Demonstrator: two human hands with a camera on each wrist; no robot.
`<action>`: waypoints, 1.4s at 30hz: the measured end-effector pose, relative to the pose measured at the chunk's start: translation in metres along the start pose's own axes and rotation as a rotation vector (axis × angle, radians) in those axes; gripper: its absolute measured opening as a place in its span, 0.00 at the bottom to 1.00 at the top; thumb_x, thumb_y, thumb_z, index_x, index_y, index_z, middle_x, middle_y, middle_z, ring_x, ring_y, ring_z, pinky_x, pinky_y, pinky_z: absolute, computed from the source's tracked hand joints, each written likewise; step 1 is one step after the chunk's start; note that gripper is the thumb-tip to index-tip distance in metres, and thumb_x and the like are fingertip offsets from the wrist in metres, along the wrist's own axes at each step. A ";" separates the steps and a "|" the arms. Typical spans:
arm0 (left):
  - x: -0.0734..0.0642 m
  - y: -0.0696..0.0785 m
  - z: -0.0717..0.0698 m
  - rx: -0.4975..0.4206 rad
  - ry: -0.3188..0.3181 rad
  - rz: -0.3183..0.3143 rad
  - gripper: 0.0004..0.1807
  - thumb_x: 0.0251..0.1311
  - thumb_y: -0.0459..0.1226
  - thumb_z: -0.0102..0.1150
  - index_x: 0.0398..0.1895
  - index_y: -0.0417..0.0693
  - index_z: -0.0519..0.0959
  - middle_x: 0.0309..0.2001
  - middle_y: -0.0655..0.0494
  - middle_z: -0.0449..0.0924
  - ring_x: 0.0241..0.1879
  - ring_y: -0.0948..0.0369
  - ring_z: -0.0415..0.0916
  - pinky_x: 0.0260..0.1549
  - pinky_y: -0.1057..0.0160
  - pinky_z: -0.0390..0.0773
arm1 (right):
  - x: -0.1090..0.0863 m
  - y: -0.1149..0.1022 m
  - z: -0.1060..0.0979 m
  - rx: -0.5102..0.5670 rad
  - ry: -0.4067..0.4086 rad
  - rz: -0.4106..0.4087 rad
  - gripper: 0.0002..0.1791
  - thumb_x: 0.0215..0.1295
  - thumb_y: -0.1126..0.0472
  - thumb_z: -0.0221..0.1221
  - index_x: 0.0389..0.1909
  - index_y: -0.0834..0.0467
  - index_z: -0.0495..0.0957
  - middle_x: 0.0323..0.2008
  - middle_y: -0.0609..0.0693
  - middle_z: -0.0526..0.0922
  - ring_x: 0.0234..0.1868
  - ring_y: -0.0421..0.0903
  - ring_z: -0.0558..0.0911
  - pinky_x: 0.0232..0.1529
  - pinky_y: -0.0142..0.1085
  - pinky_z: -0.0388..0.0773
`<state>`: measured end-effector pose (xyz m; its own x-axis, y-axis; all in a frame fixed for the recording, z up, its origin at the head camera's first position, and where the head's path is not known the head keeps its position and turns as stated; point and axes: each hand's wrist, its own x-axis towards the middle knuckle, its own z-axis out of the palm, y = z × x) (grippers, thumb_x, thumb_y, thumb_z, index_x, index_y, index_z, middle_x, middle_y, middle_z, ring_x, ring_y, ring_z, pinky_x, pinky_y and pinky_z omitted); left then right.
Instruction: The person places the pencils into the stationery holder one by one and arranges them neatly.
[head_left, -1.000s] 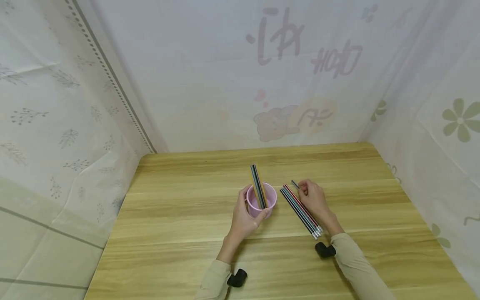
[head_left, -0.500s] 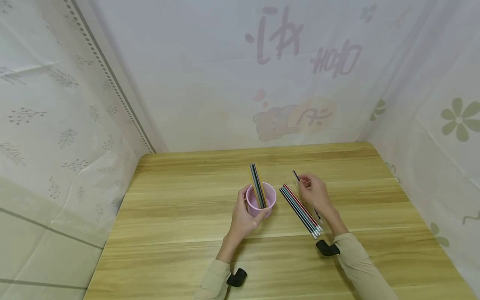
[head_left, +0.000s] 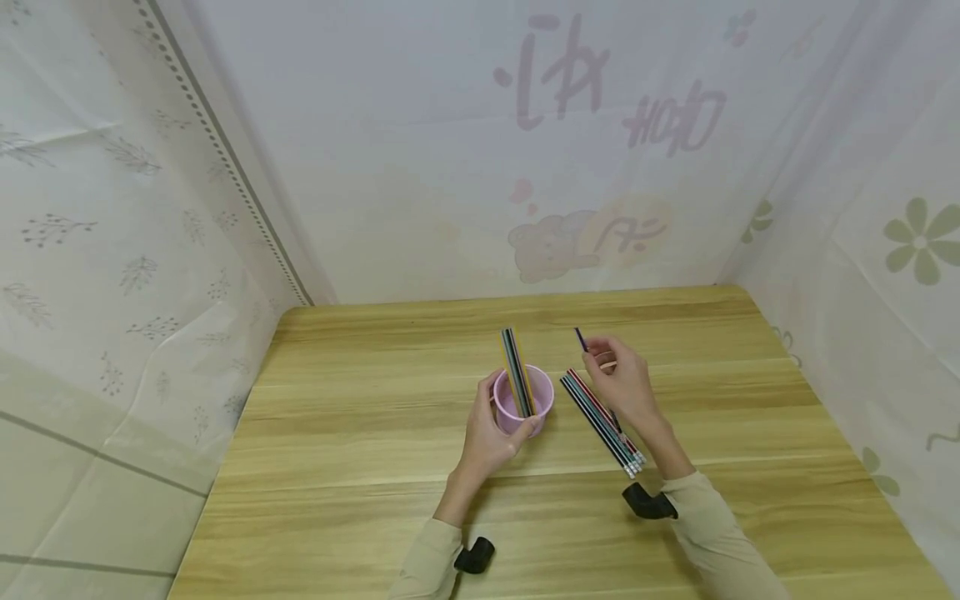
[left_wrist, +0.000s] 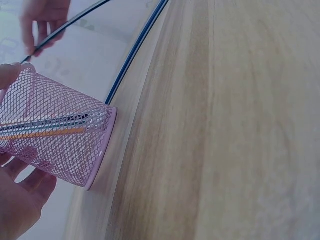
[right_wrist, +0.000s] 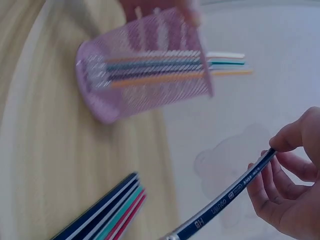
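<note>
My left hand grips a pink mesh pen cup, its fingers round one side and the thumb at the near side. Several pencils lean together inside, rising well above the rim; the right wrist view shows their silvery ends at the cup's bottom. Thumb and fingertips of my right hand pinch a dark blue pencil marked HB, held slanted above the table, apart from the cup. Beneath that hand lies a row of pencils in black, teal and red, with whitish eraser ends toward me.
The wood-grain table stretches to both sides. A printed curtain stands along its back edge, with more curtain at left and right. Black camera mounts sit at both wrists.
My right hand has lifted the dark blue pencil off the table beside the row and brought it up and slightly left over the other pencils. My left hand and the cup stay put.
</note>
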<state>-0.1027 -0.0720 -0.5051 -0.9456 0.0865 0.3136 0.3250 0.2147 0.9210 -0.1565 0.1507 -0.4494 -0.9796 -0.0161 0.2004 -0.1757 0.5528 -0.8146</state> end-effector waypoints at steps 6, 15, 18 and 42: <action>0.000 -0.002 0.000 0.008 -0.006 -0.008 0.48 0.49 0.30 0.74 0.72 0.31 0.59 0.66 0.31 0.68 0.62 0.35 0.71 0.62 0.36 0.75 | 0.001 -0.021 0.000 0.070 0.051 -0.069 0.12 0.70 0.66 0.59 0.52 0.64 0.79 0.42 0.58 0.84 0.40 0.47 0.82 0.36 0.23 0.81; 0.000 -0.030 0.006 0.032 0.020 0.006 0.49 0.48 0.39 0.77 0.73 0.47 0.61 0.67 0.45 0.71 0.62 0.48 0.74 0.61 0.46 0.79 | 0.007 -0.047 0.002 0.193 0.130 -0.164 0.11 0.69 0.69 0.60 0.50 0.67 0.76 0.42 0.59 0.82 0.39 0.44 0.81 0.36 0.20 0.80; 0.000 -0.030 0.006 0.042 0.016 -0.001 0.49 0.49 0.40 0.77 0.73 0.47 0.60 0.66 0.46 0.71 0.62 0.49 0.74 0.62 0.48 0.79 | 0.008 -0.055 0.004 0.248 0.152 -0.191 0.12 0.68 0.70 0.60 0.50 0.68 0.75 0.42 0.60 0.82 0.40 0.40 0.80 0.36 0.20 0.81; 0.000 -0.029 0.004 0.045 -0.032 -0.036 0.49 0.51 0.40 0.75 0.75 0.50 0.57 0.68 0.48 0.68 0.63 0.51 0.73 0.61 0.49 0.79 | 0.015 -0.077 0.051 0.345 0.047 -0.308 0.13 0.65 0.75 0.61 0.49 0.69 0.74 0.41 0.64 0.83 0.39 0.53 0.84 0.35 0.28 0.85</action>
<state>-0.1116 -0.0748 -0.5325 -0.9559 0.1091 0.2725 0.2921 0.2613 0.9200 -0.1627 0.0653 -0.4115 -0.8725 -0.0941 0.4795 -0.4880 0.2186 -0.8450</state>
